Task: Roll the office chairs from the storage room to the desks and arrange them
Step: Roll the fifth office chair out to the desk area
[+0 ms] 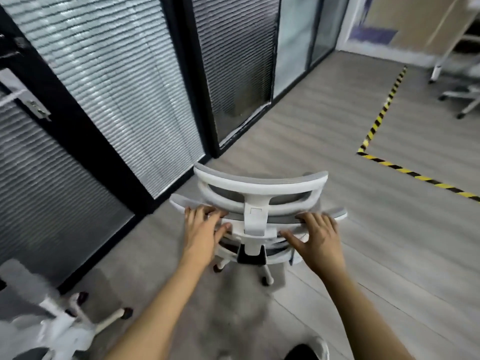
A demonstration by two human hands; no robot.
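A white-framed office chair [255, 203] with grey mesh stands on the grey floor just ahead of me, its back and headrest turned toward me. My left hand [202, 229] grips the top edge of the backrest left of the centre post, fingers over the rim and thumb beneath. My right hand [315, 235] grips the same edge on the right side. Below the seat, two of the chair's castors show.
A black-framed glass wall with blinds [124, 81] runs along the left. A second white chair [65, 323], blurred, sits at the lower left. Yellow-black floor tape [381, 113] marks a zone at right. A third chair's base [465, 100] and a white desk leg [441, 61] stand far right.
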